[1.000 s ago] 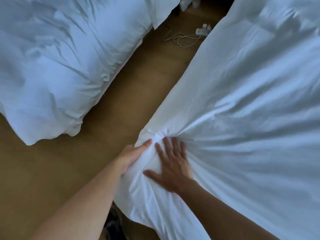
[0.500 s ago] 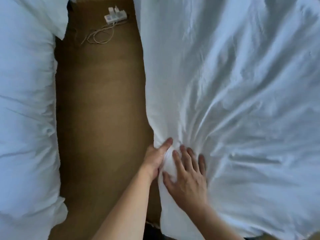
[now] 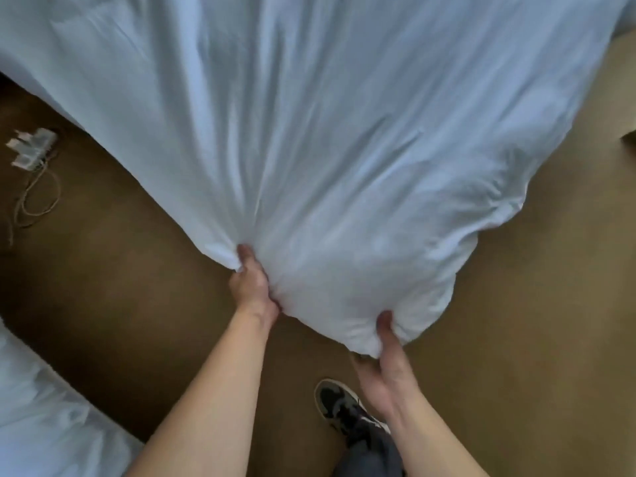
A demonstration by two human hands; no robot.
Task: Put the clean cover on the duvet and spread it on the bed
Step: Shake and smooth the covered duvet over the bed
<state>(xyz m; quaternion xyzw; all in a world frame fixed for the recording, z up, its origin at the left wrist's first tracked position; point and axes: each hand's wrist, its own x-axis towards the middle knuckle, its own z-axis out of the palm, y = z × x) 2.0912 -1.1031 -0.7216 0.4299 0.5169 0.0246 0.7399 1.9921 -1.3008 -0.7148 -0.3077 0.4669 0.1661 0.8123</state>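
Note:
A white duvet in its cover [image 3: 327, 132] fills the upper part of the head view and hangs down to a bunched corner near the middle. My left hand [image 3: 250, 283] grips the fabric at the left side of that corner, thumb on top. My right hand [image 3: 385, 359] grips the lowest fold of the corner from below, thumb pressed into the cloth. The fingers of both hands are hidden under the fabric. The bed beneath the duvet is hidden.
Brown carpet [image 3: 120, 270] surrounds the corner. A white power strip with a looped cable [image 3: 31, 149] lies on the floor at the left. More white bedding [image 3: 44, 418] sits at the lower left. My dark shoe [image 3: 339, 406] stands below the duvet corner.
The view swung round to face the duvet corner. My right hand left the top of the fabric and took hold of the corner's lower fold. My left hand kept its grip.

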